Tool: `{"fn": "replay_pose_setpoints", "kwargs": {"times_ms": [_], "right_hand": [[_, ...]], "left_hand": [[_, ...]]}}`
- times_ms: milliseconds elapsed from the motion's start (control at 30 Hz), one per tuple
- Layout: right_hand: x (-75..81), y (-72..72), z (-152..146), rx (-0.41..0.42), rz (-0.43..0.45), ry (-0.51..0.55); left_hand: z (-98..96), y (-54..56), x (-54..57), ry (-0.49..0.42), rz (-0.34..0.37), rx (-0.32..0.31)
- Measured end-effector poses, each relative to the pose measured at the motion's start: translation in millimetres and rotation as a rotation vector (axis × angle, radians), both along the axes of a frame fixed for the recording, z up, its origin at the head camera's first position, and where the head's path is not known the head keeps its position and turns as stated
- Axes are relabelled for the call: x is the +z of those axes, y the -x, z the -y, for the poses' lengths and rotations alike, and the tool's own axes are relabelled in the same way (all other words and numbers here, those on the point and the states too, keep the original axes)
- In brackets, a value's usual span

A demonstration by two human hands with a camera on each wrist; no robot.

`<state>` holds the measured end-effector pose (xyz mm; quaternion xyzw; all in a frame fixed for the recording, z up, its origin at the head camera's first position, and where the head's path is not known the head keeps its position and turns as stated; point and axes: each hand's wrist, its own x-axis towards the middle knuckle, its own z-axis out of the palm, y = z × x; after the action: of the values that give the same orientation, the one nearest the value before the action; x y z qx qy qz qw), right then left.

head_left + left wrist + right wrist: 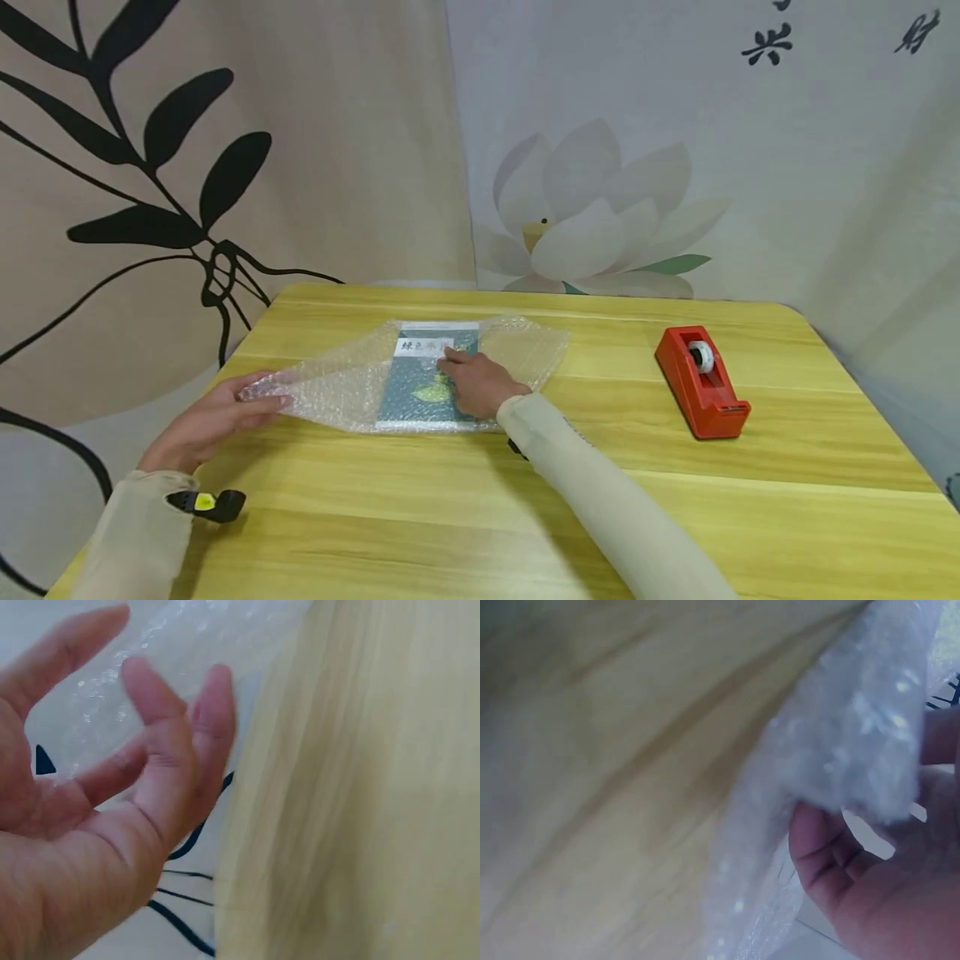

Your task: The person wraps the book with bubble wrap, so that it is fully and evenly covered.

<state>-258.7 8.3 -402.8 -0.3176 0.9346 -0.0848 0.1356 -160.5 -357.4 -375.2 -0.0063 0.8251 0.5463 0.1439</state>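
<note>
A sheet of bubble wrap [330, 387] lies across the table, with a blue-green booklet [416, 404] inside or under it. The booklet has a white title label and a yellow-green picture. My left hand [221, 421] is at the wrap's left end, at the table's edge, with the wrap between thumb and fingers. In the left wrist view the fingers [161, 750] are spread and loosely bent in front of the wrap. My right hand [480, 383] rests on the booklet, index finger extended. The right wrist view is blurred and shows bent fingers [821, 847] at a wrap edge.
A red tape dispenser [701, 387] with a roll of tape stands on the right side of the wooden table [420, 517]. Behind the table hang curtains [360, 150] printed with leaves and a lotus flower.
</note>
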Motion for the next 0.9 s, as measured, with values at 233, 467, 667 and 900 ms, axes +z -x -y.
{"fn": "replay_pose_setpoints", "kwargs": {"times_ms": [233, 467, 667, 900], "right_hand": [[2.1, 1.1, -1, 0.017, -0.013, -0.001], [2.3, 3.4, -3, 0.012, -0.008, 0.028], [-1.9, 1.0, -3, 0.001, -0.004, 0.026], [-1.3, 2.0, -2, 0.022, -0.017, 0.015]], "left_hand": [[-21.1, -9.1, -10.2, -0.174, -0.008, -0.023], [-61.4, -1.2, -19.0, -0.144, 0.002, -0.035], [-82.5, 2.0, -18.9, 0.027, -0.017, -0.031], [-109.0, -2.5, -10.4, 0.202, -0.142, -0.016]]}}
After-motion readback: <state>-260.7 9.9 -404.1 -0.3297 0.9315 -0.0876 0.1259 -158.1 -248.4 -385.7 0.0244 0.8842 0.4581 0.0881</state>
